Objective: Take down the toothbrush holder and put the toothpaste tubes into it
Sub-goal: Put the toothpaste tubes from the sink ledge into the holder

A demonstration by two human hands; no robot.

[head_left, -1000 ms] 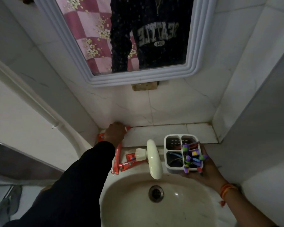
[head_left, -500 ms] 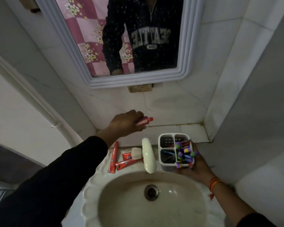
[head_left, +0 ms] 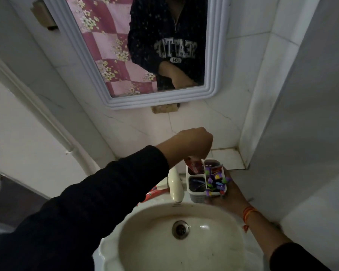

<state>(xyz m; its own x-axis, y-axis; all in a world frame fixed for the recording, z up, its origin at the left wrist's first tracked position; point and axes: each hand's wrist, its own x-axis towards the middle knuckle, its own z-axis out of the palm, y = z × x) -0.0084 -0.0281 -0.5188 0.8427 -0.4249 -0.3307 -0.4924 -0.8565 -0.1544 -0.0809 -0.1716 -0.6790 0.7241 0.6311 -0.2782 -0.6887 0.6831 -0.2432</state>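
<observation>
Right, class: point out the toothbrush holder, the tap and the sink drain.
toothbrush holder (head_left: 196, 196), head view, its front white wall
tap (head_left: 175, 187), head view, middle of the cream spout
sink drain (head_left: 180, 230), head view, centre of the metal grate

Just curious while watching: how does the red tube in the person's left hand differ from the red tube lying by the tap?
The held tube is gripped by the left hand and angled down into a rear compartment of the white holder; the lying tube rests flat on the basin rim, untouched. The held tube shows mostly its lower part below the fingers; the lying tube is partly hidden behind the sleeve and tap. Both look red.
</observation>
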